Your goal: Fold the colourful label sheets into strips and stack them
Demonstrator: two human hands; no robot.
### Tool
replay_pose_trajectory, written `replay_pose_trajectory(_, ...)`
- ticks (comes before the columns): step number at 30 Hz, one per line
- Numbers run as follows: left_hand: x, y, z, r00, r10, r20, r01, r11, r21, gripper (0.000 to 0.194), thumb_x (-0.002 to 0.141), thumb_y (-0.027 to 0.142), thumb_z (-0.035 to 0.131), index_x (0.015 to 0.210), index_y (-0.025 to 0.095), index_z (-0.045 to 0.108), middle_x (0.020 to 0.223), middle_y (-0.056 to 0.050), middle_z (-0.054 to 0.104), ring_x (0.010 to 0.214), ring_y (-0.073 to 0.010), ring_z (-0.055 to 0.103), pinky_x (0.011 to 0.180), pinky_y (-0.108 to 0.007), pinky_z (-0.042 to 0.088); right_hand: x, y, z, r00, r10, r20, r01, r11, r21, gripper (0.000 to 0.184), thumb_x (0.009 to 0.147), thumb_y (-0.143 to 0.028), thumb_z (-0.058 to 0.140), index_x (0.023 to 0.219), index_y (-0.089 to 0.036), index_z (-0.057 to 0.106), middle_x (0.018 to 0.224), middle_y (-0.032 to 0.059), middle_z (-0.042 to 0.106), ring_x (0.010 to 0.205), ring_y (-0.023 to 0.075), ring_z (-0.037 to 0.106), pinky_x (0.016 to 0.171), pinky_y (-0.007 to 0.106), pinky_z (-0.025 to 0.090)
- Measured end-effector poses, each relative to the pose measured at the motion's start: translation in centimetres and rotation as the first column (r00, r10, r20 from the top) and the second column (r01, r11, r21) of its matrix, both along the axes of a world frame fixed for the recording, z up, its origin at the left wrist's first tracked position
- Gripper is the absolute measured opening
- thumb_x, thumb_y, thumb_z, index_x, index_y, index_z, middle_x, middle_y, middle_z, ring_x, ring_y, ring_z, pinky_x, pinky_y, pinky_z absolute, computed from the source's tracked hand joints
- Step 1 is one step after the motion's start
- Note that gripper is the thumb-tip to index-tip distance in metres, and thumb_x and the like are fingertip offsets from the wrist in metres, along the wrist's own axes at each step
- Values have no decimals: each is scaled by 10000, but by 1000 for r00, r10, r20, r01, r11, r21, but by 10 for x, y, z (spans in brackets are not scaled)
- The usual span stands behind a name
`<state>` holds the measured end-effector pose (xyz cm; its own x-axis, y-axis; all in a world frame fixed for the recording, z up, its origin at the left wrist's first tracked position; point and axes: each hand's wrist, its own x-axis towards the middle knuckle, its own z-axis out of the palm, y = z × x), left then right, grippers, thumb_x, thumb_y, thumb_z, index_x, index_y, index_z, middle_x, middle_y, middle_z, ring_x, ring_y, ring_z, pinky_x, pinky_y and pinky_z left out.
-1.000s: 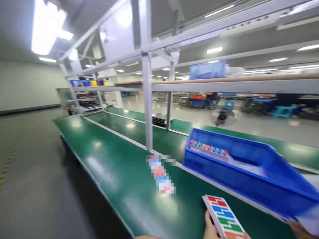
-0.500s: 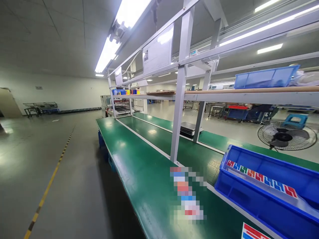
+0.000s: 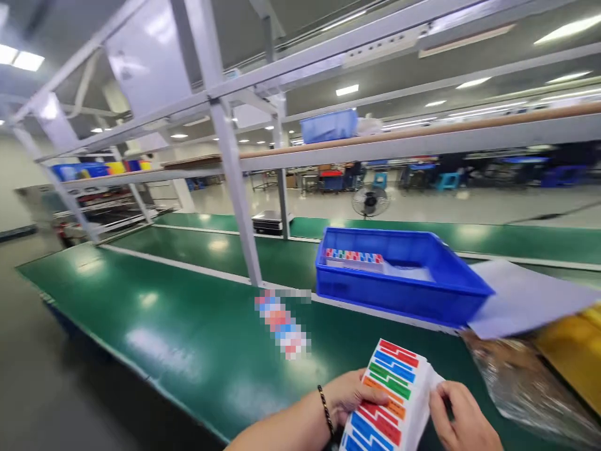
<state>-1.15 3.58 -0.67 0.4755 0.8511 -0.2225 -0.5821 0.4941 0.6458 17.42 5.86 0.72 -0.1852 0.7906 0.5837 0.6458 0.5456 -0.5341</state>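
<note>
In the head view, my left hand (image 3: pixel 350 398), with a beaded bracelet at its wrist, grips a thick stack of colour-striped sheets (image 3: pixel 392 388). Its thumb lies across the printed top, which bears red, blue, green and orange bands on white. My right hand (image 3: pixel 462 416) is closed at the stack's right side, its fingertips pinching a white sheet edge that sticks out there. Up ahead, a blue plastic bin (image 3: pixel 389 297) holds a similar striped stack (image 3: pixel 354 259) and some white material. A pixelated colourful strip (image 3: pixel 282 326) lies on the green bench to the left.
The green bench (image 3: pixel 183 326) runs off to the left, under a white metal frame (image 3: pixel 235 188) with a shelf. White paper (image 3: pixel 526 297), clear plastic film (image 3: pixel 521 382) and a yellow object (image 3: pixel 575 357) lie at right. A fan (image 3: pixel 370 202) stands beyond the bench.
The view has swung to the right, so the bin sits nearer the middle. Both hands and the striped stack have come into view; only a corner of striped print showed before.
</note>
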Motion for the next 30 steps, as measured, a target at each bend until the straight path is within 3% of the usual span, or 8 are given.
replay_pose_trajectory(5, 0, -1, 16, 984, -152, -96, 154, 988, 19, 563, 438, 129, 814, 966, 100, 620, 900, -73, 678, 703, -142, 643, 734, -265, 476, 15, -7, 12, 987, -160, 26, 160, 987, 14, 252, 833, -396, 320, 632, -251, 365, 590, 18, 494, 497, 157, 502, 473, 276, 409)
replay_pose_trajectory(12, -1, 13, 21, 874, -349, -337, 371, 928, 2, 533, 452, 214, 814, 941, 99, 635, 933, -85, 678, 736, -165, 646, 755, -294, 483, 35, -18, -5, 959, -284, -5, 284, 958, -34, 169, 809, -276, 338, 642, -254, 346, 599, 9, 473, 529, 163, 500, 495, 276, 401)
replay_pose_trajectory(16, 0, 22, 25, 795, -431, -426, 488, 873, 27, 548, 442, 241, 821, 942, 126, 629, 944, -71, 677, 768, -170, 646, 763, -298, 490, 47, -18, -12, 918, -395, -18, 389, 911, -135, 166, 798, -283, 328, 637, -249, 354, 623, 21, 491, 554, 169, 511, 517, 280, 409)
replay_pose_trajectory(21, 2, 32, 36, 621, -527, -580, 655, 756, 13, 579, 390, 276, 838, 911, 156, 616, 901, -47, 685, 791, -187, 647, 746, -305, 506, 86, -10, -16, 846, -532, -6, 519, 828, -212, 181, 773, -312, 310, 626, -241, 388, 622, 42, 521, 583, 188, 530, 546, 300, 422)
replay_pose_trajectory(23, 4, 43, 40, 564, -514, -646, 676, 737, 4, 584, 388, 303, 835, 906, 165, 605, 888, -43, 687, 790, -200, 650, 738, -323, 514, 108, -8, -16, 839, -543, 22, 532, 812, -240, 183, 739, -329, 342, 592, -241, 406, 590, 38, 525, 540, 187, 524, 506, 300, 412)
replay_pose_trajectory(27, 9, 82, 47, 428, -435, -792, 677, 735, -37, 547, 402, 355, 819, 860, 175, 580, 856, -39, 690, 744, -207, 660, 694, -344, 528, 148, -7, -17, 816, -563, 133, 575, 764, -293, 193, 681, -309, 394, 500, -243, 407, 517, 44, 530, 459, 194, 506, 439, 309, 377)
replay_pose_trajectory(30, 14, 116, 48, 275, -380, -883, 722, 688, -71, 522, 423, 394, 800, 838, 182, 564, 824, -32, 693, 717, -210, 661, 664, -351, 525, 166, -9, -18, 701, -661, 268, 711, 677, -190, 161, 703, -270, 396, 586, -228, 498, 641, 93, 606, 518, 224, 548, 438, 326, 380)
